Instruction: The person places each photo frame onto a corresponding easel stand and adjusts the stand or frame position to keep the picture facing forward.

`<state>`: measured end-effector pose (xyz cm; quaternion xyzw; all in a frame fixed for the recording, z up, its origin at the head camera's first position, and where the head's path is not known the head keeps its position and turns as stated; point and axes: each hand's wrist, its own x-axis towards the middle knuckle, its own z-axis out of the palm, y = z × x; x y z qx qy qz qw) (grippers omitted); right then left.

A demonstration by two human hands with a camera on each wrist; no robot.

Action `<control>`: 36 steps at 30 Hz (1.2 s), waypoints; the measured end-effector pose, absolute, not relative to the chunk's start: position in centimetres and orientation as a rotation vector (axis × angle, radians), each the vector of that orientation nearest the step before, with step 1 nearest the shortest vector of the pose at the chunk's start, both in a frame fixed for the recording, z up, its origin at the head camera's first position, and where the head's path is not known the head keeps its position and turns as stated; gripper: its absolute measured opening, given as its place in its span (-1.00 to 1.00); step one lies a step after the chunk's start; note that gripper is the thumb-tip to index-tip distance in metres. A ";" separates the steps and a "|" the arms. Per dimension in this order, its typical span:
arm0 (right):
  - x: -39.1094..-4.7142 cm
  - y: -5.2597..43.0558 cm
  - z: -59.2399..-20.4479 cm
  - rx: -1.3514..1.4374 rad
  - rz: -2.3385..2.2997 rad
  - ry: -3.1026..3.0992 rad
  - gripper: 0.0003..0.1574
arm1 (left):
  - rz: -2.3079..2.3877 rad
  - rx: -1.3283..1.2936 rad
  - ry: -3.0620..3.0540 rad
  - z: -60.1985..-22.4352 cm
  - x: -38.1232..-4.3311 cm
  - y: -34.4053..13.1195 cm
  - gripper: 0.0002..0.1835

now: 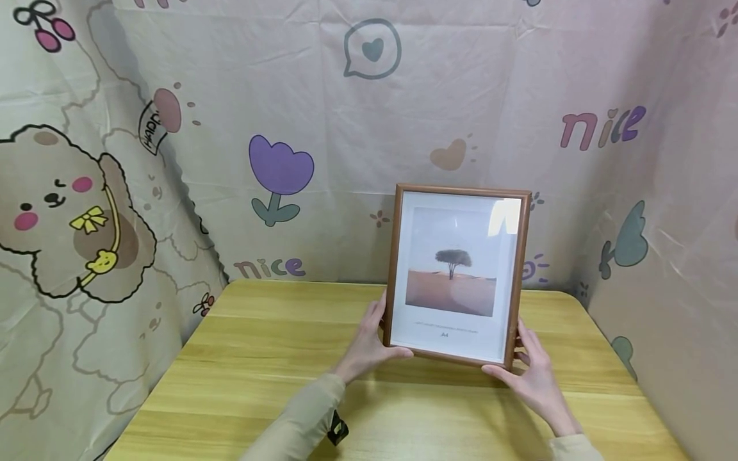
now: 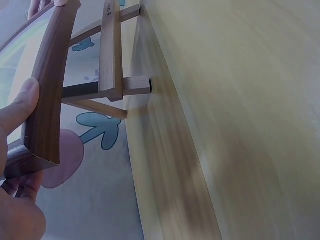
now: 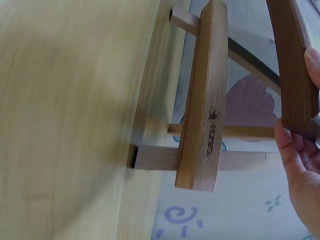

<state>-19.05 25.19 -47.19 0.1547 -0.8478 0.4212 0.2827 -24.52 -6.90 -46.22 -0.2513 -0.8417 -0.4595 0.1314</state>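
A brown wooden picture frame (image 1: pixel 452 198) stands upright in the head view, facing me, with a lone-tree print (image 1: pixel 452 288) behind its glass. My left hand (image 1: pixel 363 342) grips its lower left corner, thumb in front and fingers behind. My right hand (image 1: pixel 536 378) holds the lower right corner the same way. A small wooden easel (image 3: pixel 200 110) with a printed ledge stands on the table; the frame hides it in the head view. In both wrist views the frame's bottom edge (image 2: pixel 47 95) is above the easel's ledge (image 2: pixel 111 55), with a gap between them.
The wood-grain table (image 1: pixel 259 365) runs back to a patterned cloth (image 1: pixel 346 115) hung behind it and along both sides. A small black device (image 1: pixel 337 429) sits under the left sleeve. The easel's feet (image 2: pixel 137 86) rest near the table's far edge.
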 end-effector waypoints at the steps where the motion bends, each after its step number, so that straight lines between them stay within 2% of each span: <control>1: -19.0 25.3 -47.2 0.406 1.130 -2.271 0.49 | -1.332 -0.734 -2.446 -46.2 -24.6 -6.8 0.41; 36: -19.6 28.6 -48.3 0.290 1.206 -2.271 0.52 | -1.342 -0.838 -2.439 -47.1 -26.7 -2.8 0.46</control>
